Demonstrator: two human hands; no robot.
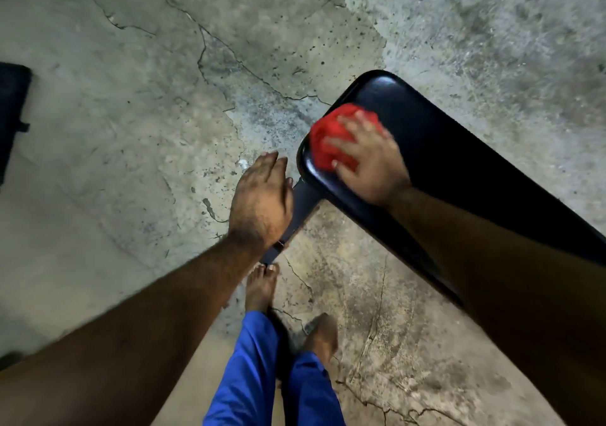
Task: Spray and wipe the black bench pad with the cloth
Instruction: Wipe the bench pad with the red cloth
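The black bench pad (452, 150) is long and glossy and runs from the centre right down to the right edge. A crumpled red cloth (328, 140) lies on its near rounded end. My right hand (370, 160) presses flat on the cloth, fingers spread over it. My left hand (262, 202) hovers just left of the pad's end, fingers together, palm down, holding nothing. No spray bottle is in view.
A dark metal bench leg (295, 215) slants down from under the pad toward my bare feet (262, 288). The floor is cracked grey concrete (164, 97). A dark object (10, 111) sits at the left edge. Blue trouser legs (249, 370) fill the bottom centre.
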